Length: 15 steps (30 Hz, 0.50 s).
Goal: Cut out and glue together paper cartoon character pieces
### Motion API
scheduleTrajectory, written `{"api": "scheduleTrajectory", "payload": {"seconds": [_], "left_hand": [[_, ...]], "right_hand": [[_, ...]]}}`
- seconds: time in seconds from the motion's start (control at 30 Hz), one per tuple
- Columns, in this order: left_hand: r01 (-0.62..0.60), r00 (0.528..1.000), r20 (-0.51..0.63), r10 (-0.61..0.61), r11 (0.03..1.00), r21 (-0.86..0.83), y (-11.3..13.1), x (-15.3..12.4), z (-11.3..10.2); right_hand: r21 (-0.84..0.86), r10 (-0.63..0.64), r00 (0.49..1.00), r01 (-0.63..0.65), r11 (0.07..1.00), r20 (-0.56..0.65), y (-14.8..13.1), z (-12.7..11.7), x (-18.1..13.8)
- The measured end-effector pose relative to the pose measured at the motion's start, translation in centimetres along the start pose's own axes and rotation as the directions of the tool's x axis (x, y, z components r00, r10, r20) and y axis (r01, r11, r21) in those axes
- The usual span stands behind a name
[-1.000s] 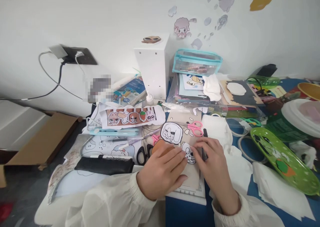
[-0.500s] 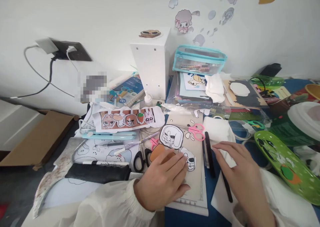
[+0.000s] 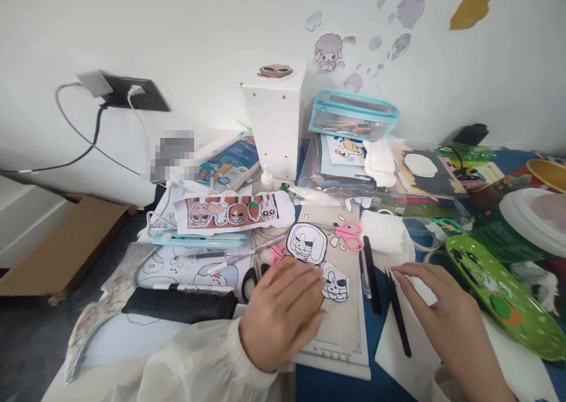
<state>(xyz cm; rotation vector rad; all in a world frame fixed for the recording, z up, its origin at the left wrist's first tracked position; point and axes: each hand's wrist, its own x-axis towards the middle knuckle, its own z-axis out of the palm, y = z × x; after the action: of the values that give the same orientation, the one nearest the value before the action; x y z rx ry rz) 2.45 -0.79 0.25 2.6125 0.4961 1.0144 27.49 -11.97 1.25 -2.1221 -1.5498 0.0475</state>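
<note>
Tweezers (image 3: 400, 321), slim and black, lie near the front bench (image 3: 338, 387) edge beside the pinching right hand (image 3: 448, 316), hold unclear. Outstretched left hand (image 3: 279, 312) half-covers an orange cutout (image 3: 317, 300).

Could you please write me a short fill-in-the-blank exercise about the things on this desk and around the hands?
1. The tweezers beside the right hand are ____ in colour.
2. The round piece partly hidden by the left hand is ____ in colour.
3. The pencil case is on the ____ side of the white box.
4. The oval tray is mainly ____ in colour.

Missing words: black; orange; right; green.
</note>
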Motion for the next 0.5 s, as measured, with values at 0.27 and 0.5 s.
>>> {"api": "scheduleTrajectory", "payload": {"seconds": [0.27, 0.5], "left_hand": [[0.522, 0.852, -0.050, -0.521, 0.853, -0.006, -1.9, -1.2, -3.2], [0.751, 0.659, 0.183, -0.730, 0.651, -0.109, -2.2, -0.6, -2.6]], "right_hand": [[0.039, -0.237, 0.971, 0.237, 0.971, 0.016, -2.5, 1.9, 1.9], [-0.035, -0.436, 0.899, 0.437, 0.899, 0.034, -4.7, 5.2, 6.9]]}}
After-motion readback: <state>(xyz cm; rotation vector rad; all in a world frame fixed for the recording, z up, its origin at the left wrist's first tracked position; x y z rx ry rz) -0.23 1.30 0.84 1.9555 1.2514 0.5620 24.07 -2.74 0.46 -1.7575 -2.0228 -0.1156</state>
